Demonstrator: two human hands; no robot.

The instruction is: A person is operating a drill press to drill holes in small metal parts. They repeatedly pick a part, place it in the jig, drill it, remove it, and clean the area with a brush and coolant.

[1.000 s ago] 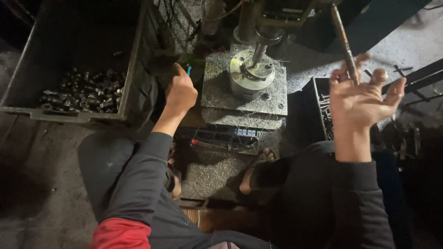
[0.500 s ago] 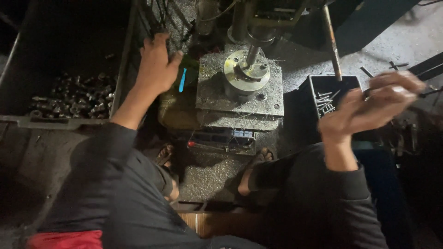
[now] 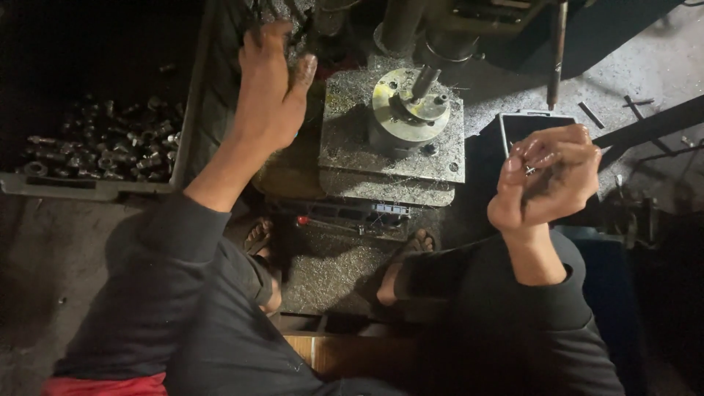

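Working on dark shop floor (image 3: 44, 242) strewn with swarf, facing fixture (image 3: 407, 110) bolted on grey plate (image 3: 352, 147).

Reaching left hand (image 3: 271, 88) up and left of fixture, against crate wall (image 3: 202, 110). Keeping thumb splayed toward fixture, fingers pushing into shadow. Not managing to tell whether gripping anything there.

Holding right hand (image 3: 546, 180) up, right of and nearer than fixture. Curling fingers together, pinching small parts (image 3: 529, 170) at fingertips. Count and shape too small to call.

Seeing spindle tip (image 3: 424, 82) hanging just over fixture top, tilted. Not spotting any workpiece clearly seated on fixture.

Noting lever rod (image 3: 557, 51) standing right of fixture, beyond right hand, untouched. Dark tray (image 3: 513, 121) lying between fixture and right hand, mostly hidden behind fingers.

Noting heap of metal pieces (image 3: 95, 150) lying in crate, well left of fixture.

Resting sandalled feet (image 3: 258, 236) just below plate, either side of fixture base.

Judging progress: parts in right hand, not on fixture; loading looking not yet done, lever not being worked. Plenty sitting in crate, so bulk of batch seemingly left. Finished count not showing anywhere.
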